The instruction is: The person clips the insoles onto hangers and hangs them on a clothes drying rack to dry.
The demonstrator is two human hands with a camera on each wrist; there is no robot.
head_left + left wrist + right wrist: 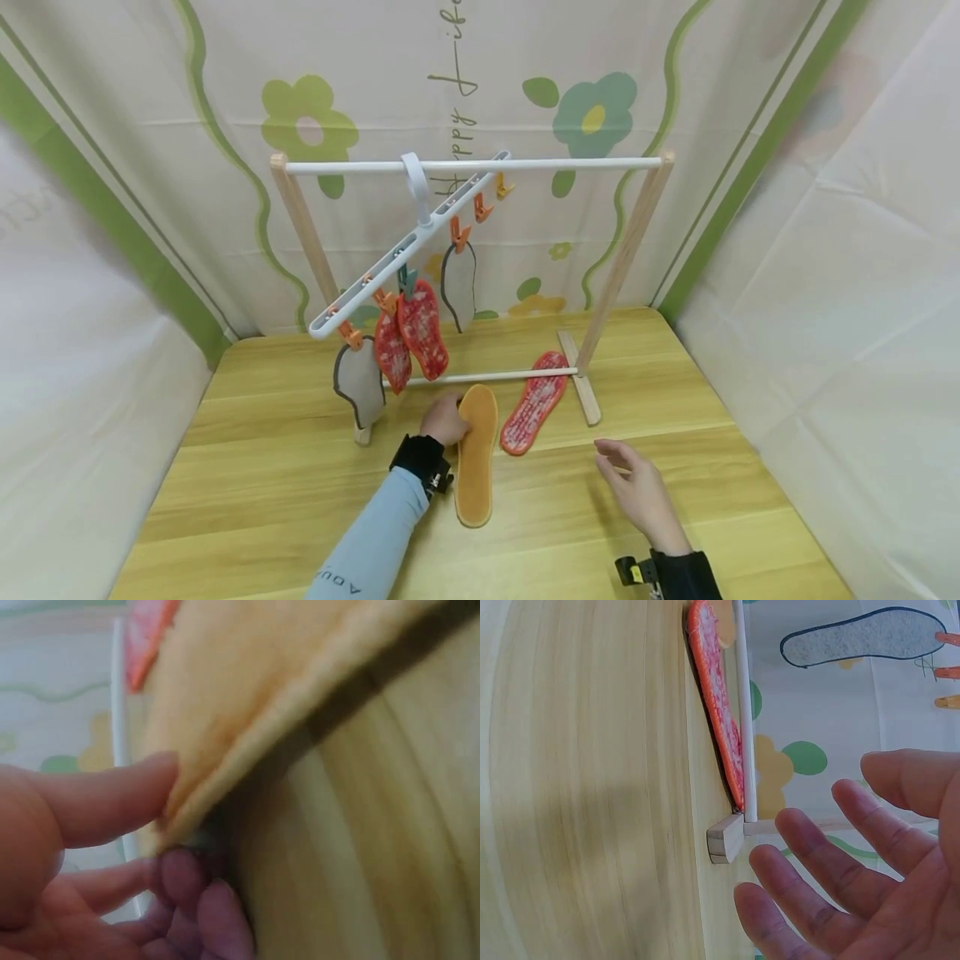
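Note:
A tan insole [477,454] lies on the wooden table [247,467], toe toward the rack. My left hand [446,419] pinches its left edge near the toe; up close the thumb [112,796] sits on top and fingers [187,889] curl under the lifted tan insole [247,682]. A red patterned insole [533,403] lies flat to the right, partly under the rack's lower rod, and shows edge-on as a red insole [716,690]. My right hand [636,487] hovers open over the table, holding nothing, fingers [832,877] spread.
A wooden drying rack [622,250] stands at the back with a white top rod. A tilted white clip hanger [408,246] carries two grey insoles [360,383] and two red ones [420,329] on orange clips. Fabric walls enclose the table.

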